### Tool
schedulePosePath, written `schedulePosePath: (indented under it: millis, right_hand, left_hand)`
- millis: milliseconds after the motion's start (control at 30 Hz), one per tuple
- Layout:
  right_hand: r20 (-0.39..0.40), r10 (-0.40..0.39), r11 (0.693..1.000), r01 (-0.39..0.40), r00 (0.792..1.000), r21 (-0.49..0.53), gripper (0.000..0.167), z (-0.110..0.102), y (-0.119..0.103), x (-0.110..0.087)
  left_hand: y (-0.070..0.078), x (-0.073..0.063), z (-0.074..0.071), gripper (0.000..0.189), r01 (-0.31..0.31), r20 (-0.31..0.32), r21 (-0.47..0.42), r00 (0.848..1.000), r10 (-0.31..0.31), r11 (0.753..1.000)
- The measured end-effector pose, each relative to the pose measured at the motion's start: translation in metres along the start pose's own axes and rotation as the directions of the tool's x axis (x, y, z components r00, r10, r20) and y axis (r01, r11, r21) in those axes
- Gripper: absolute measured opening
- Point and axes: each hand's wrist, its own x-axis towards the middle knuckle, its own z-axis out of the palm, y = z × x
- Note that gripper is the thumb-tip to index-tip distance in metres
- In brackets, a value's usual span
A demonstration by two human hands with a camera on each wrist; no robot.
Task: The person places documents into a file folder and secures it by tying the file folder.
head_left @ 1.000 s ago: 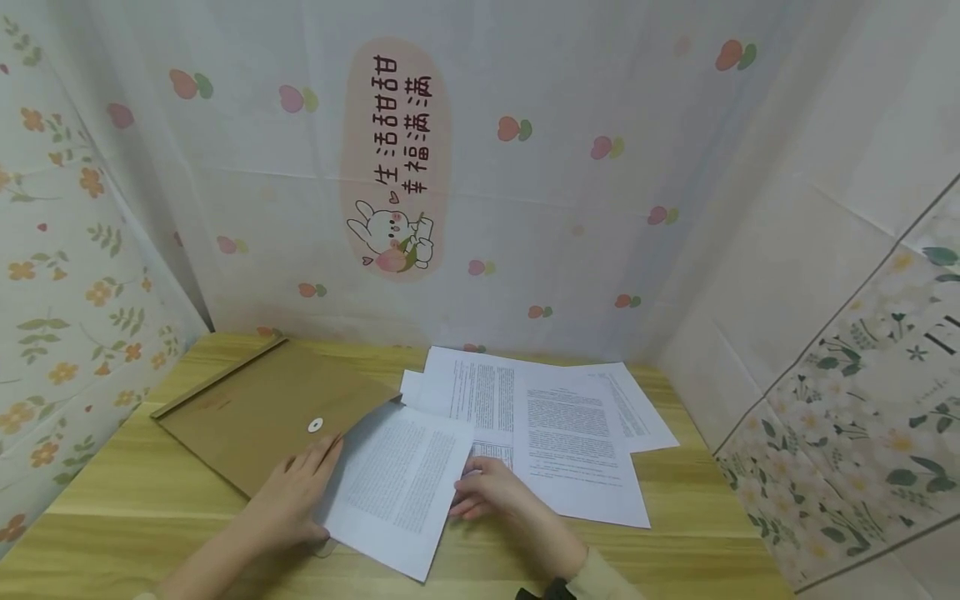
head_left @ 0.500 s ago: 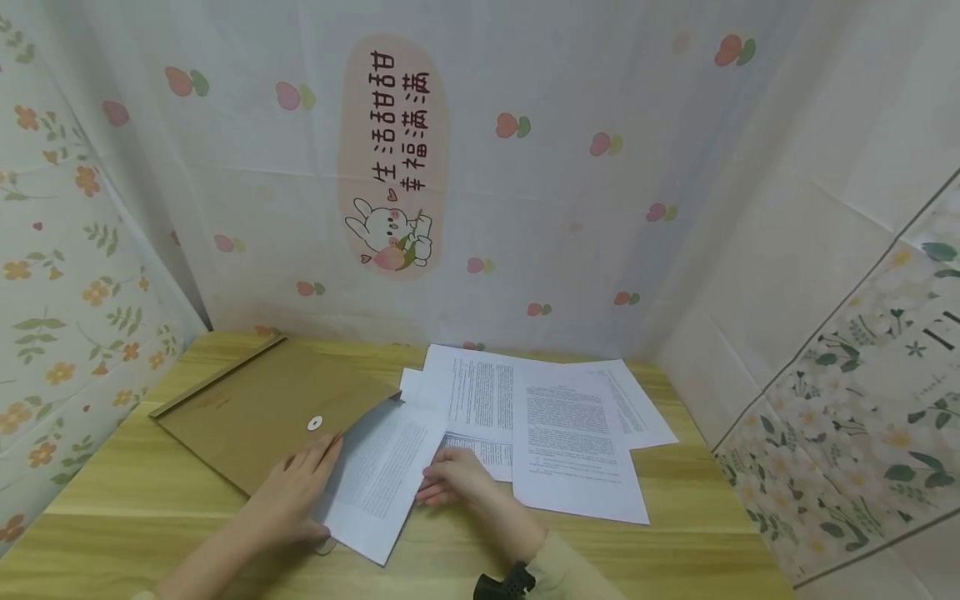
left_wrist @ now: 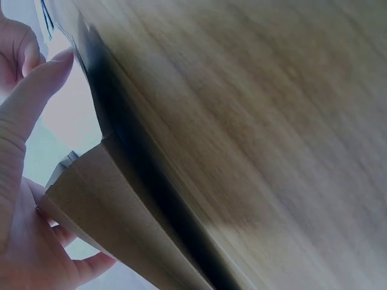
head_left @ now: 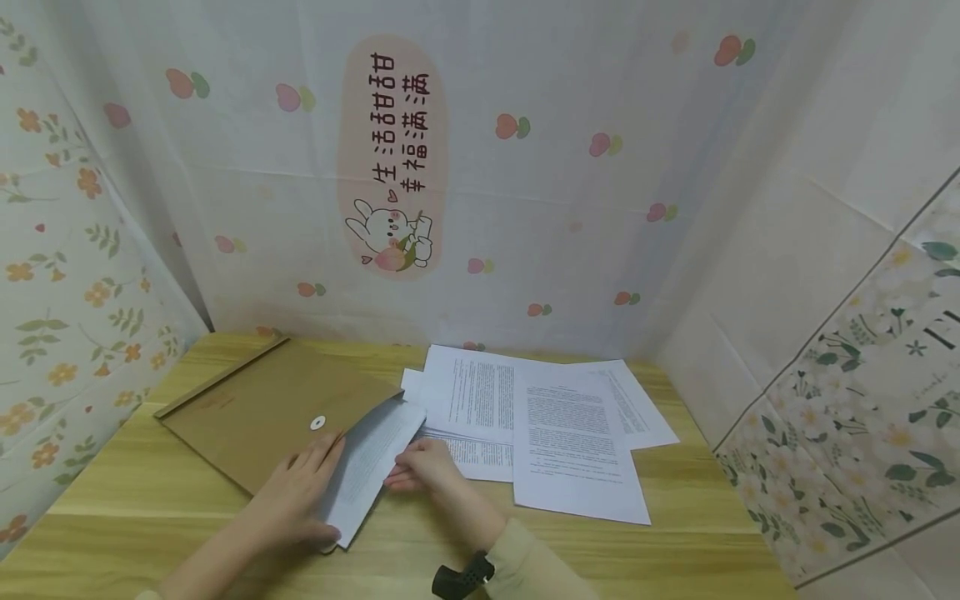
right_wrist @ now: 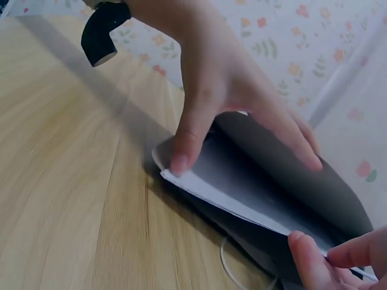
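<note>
the left hand [head_left: 294,497] is spread wide at the mouth of the brown envelope [head_left: 255,417], fingers on its upper panel, thumb on the corner of the papers [head_left: 372,467]; the right hand [head_left: 433,468] pinches their outer edge. the papers lie partly inside the envelope. right of the envelope, printed sheets [head_left: 573,450] overlap on the table [head_left: 675,533]; patterned cloth [head_left: 570,183] hangs behind it.
</note>
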Motion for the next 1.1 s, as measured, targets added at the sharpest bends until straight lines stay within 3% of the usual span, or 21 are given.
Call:
schedulePosePath:
  millis: [367,700,867,1100]
  right_hand:
    - [-0.044,0.000,0.998,0.003,0.999,0.063,0.004,0.022,0.002,0.014]
    - [-0.005,0.008,0.980,-0.007,1.000,0.198,0.013,0.044,0.006,0.022]
    - [0.043,0.014,0.973,-0.023,0.999,0.231,0.015,0.051,0.009,0.025]
    - [0.054,0.018,0.968,-0.031,0.998,0.251,0.021,0.054,0.009,0.028]
  left_hand:
    - [0.002,0.003,-0.002,0.129,-0.039,-0.047,0.008,0.998,0.039,0.999]
    - [-0.001,0.000,0.003,0.126,-0.073,-0.099,0.038,0.992,0.076,0.997]
    - [0.000,0.000,0.002,0.125,-0.051,-0.061,0.023,0.997,0.052,0.998]
    - [-0.001,0.000,-0.001,0.124,-0.034,-0.013,-0.004,0.999,0.034,0.999]
